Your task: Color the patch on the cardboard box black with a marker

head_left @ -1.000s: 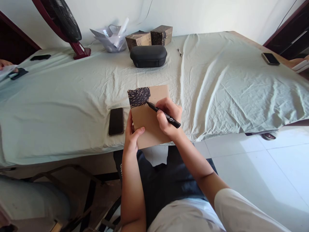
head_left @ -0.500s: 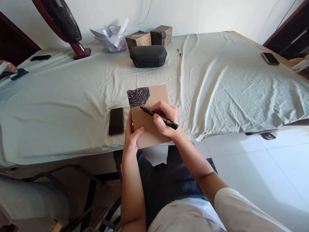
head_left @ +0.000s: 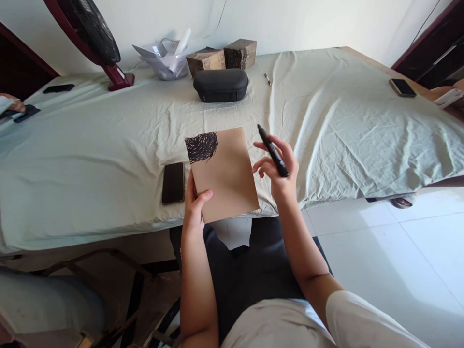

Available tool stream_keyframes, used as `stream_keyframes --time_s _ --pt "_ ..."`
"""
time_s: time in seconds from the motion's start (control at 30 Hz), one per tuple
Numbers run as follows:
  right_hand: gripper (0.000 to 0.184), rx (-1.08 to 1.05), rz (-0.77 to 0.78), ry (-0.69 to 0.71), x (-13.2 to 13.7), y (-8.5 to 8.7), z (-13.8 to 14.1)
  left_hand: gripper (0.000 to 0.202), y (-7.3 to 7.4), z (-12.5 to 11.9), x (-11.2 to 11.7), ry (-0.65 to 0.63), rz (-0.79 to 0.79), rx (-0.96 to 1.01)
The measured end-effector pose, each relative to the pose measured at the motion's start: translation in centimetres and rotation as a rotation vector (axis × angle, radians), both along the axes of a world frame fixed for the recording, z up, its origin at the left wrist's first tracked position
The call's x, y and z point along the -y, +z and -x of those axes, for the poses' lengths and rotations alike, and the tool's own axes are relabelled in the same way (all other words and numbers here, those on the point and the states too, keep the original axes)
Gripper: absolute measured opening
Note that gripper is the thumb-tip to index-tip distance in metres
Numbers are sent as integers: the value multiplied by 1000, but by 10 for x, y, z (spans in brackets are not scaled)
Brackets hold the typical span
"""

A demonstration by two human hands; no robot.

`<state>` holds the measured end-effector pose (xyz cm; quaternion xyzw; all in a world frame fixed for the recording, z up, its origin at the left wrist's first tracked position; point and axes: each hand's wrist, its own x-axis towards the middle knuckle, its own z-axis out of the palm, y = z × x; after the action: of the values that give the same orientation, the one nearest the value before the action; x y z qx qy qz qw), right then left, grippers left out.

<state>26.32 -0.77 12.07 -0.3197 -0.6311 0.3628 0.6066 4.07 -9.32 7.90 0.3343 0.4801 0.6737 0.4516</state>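
A brown cardboard box (head_left: pixel 228 174) is gripped at its left side by my left hand (head_left: pixel 195 205), the thumb lying over its top face. Dense black scribbles (head_left: pixel 201 147) fill the upper left corner of that face; the rest of it is plain brown. To the right of the box, my right hand (head_left: pixel 282 166) holds a black marker (head_left: pixel 271 150) off the surface, its tip pointing up and away from me. Some fingers of that hand are loosely curled near the box's right edge.
A phone (head_left: pixel 173 183) lies left of the box on the cloth-covered table (head_left: pixel 108 159). Farther back are a black case (head_left: pixel 221 85), two scribbled boxes (head_left: pixel 240 54), a plastic basket (head_left: pixel 168 65), a fan (head_left: pixel 119 77) and a pen (head_left: pixel 267 79). Another person's hand (head_left: pixel 16 105) shows at far left.
My right hand has lifted the marker off the box and moved right, turning the tip upward. The box stays in my left hand, shifted slightly left in view.
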Motion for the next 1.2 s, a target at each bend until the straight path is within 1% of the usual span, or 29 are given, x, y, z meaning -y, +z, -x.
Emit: stream_keyframes --time_s 0.07,0.1,0.13,0.17,0.2,0.23,0.27,0.3,0.37,0.43,0.5,0.57,0.63,0.7,0.83,0.9,1.03,1.13,1.2 --pt "71 -55 75 133 -9 -15 -21 89 0 1 0 5 -7 -9" --pt "73 -90 114 179 -14 -25 -30 88 -1 1 -1 11 -7 -7" --pt "69 -104 162 173 -19 -34 -38 87 -2 2 -2 20 -8 -3" --pt "60 -90 208 118 -24 -44 -44 85 -3 3 -2 32 -9 5" --pt "49 -42 239 38 -30 -53 -49 84 -5 4 -3 44 -13 14" --pt "43 40 250 -49 -35 -60 -52 83 -7 5 -4 58 -19 23" --pt "43 157 256 -126 -39 -66 -54 83 -8 7 -4 72 -28 30" --pt "48 308 265 -179 -44 -69 -54 83 -10 8 -4 87 -39 37" --pt "58 642 284 -245 -51 -69 -50 83 -11 12 -3 117 -58 45" --pt "60 925 299 -259 -57 -62 -42 82 -11 14 -2 130 -73 41" --pt "57 1095 298 -247 -65 -53 -31 84 -9 15 0 127 -76 27" --pt "55 1185 300 -224 -72 -45 -22 88 -7 16 0 122 -66 11" --pt "54 1222 306 -222 -78 -41 -16 90 -7 15 1 124 -63 2" --pt "53 1218 308 -241 -81 -39 -15 89 -6 15 1 126 -73 3" --pt "52 1198 330 -265 -82 -44 -17 78 -6 15 1 100 -60 -34" --pt "53 1207 330 -254 -85 -47 -15 76 -5 17 1 84 -46 -52" --pt "58 1240 271 -200 -96 -52 -3 71 -3 18 2 62 -39 -42" --pt "64 1288 253 -171 -105 -54 7 68 -3 19 2 50 -32 -35" --pt "63 1301 257 -167 -110 -53 13 67 -3 19 3 43 -33 -26"
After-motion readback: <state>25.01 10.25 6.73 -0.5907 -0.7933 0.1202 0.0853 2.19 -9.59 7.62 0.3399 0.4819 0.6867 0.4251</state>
